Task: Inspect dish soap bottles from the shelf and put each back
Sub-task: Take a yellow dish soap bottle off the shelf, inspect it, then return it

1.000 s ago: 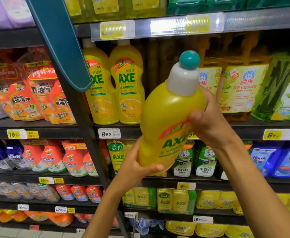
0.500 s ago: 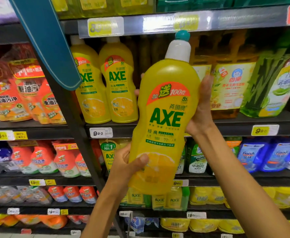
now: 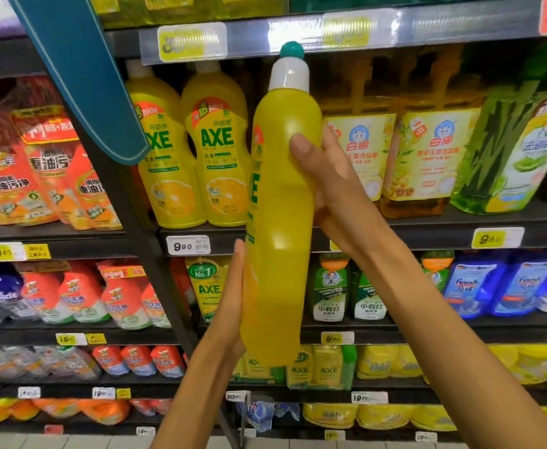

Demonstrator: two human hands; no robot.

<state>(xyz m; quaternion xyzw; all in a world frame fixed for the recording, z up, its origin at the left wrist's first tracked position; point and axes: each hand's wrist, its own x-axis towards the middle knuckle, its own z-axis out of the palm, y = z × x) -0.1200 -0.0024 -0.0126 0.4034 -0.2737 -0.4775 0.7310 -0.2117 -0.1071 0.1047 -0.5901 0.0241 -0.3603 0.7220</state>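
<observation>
Fingers of the right hand (image 3: pixel 333 192) are curled around the upper body of the yellow dish soap bottle (image 3: pixel 280 222), with the thumb (image 3: pixel 301 150) pressed flat on the side that faces the camera and the other fingers hidden behind the bottle. The left hand (image 3: pixel 233 306) lies against the lower left side of the bottle with its fingers straight and close together, edge toward the camera; whether the fingertips wrap behind the bottle I cannot tell. The bottle is held upright in the air in front of the shelf (image 3: pixel 395 234), turned so that only a narrow strip of its green and red label shows along the left edge. Its white neck and teal cap (image 3: pixel 291 49) reach up to the edge of the shelf above. Behind it, on the same shelf level, two yellow AXE bottles (image 3: pixel 194 150) stand side by side to the left, and amber soap bottles (image 3: pixel 424 157) with a cat logo stand to the right. A white price tag (image 3: pixel 188 245) reading 9.90 is fixed on the shelf edge, just beside the bottle at the left. Orange refill pouches (image 3: pixel 48 170) fill the shelf section further left.
</observation>
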